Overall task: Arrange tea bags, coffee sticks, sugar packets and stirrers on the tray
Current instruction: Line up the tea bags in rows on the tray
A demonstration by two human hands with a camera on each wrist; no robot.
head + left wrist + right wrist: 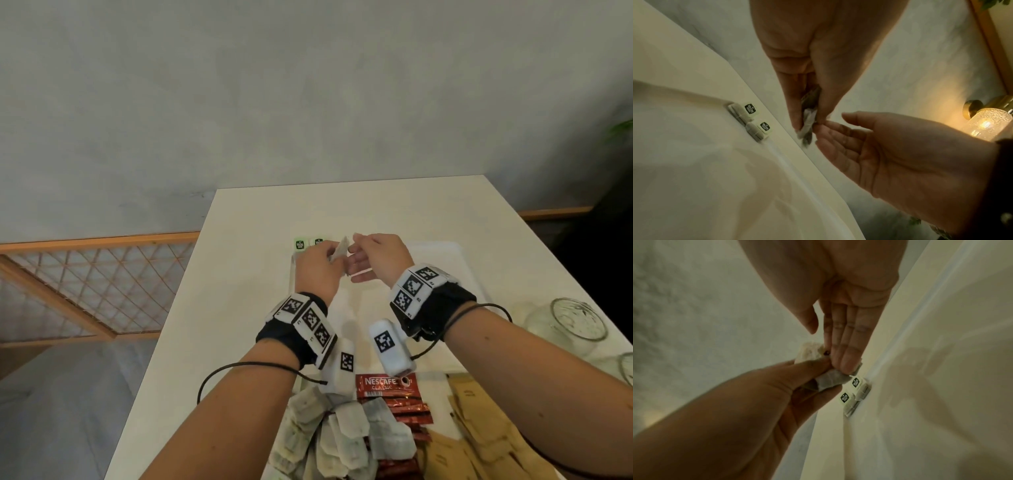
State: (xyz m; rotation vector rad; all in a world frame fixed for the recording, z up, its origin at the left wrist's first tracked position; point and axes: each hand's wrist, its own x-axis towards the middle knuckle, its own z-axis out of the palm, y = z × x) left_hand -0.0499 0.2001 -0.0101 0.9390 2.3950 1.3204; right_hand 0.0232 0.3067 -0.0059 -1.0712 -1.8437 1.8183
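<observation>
Two tea bags (309, 245) with green-and-black tags already lie side by side at the far left corner of the white tray (459, 270), their bodies mostly hidden behind the hands in the head view and seen only edge-on from the wrists. Above that corner the left hand (317, 270) pinches a third tea bag (339, 254) between thumb and fingers, clear of the tray; most of the bag is covered by the fingers, so only a pale corner and a grey folded part (833, 379) show. The right hand (376, 255) is close against it, palm up with fingers nearly straight, fingertips (823, 125) touching the bag's edge; whether it holds the string or tag I cannot tell, as that spot is small and blurred. At the near edge of the bench (246, 274) sit a heap of loose tea bags (342, 435), red coffee sticks (387, 385) and brown packets (479, 431), all cut off by the frame and partly screened by the forearms. Glass jars (575, 322) stand at the right, one cropped.
</observation>
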